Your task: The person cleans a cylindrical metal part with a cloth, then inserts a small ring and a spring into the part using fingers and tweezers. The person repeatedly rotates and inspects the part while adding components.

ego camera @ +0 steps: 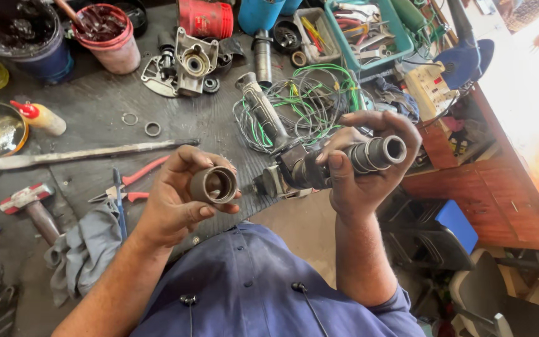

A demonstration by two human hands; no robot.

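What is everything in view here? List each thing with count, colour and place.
Metal sleeve: one, grey, hollow, held in the left hand.
Tool body: one, dark grey, ribbed open nose, held in the right hand.
Pliers: one, red handles, bench left of the sleeve.
Hammer: one, red and grey head, bench far left.
Rag: one, grey, bench edge.
Long flat bar: one, grey, across the bench.
Wire bundle: one, green and white, bench centre.
Tubs: two, holding dark grease, top left.
Tray: one, teal, holding tools, top.
Left hand: one, gripping the sleeve.
Right hand: one, gripping the tool body.
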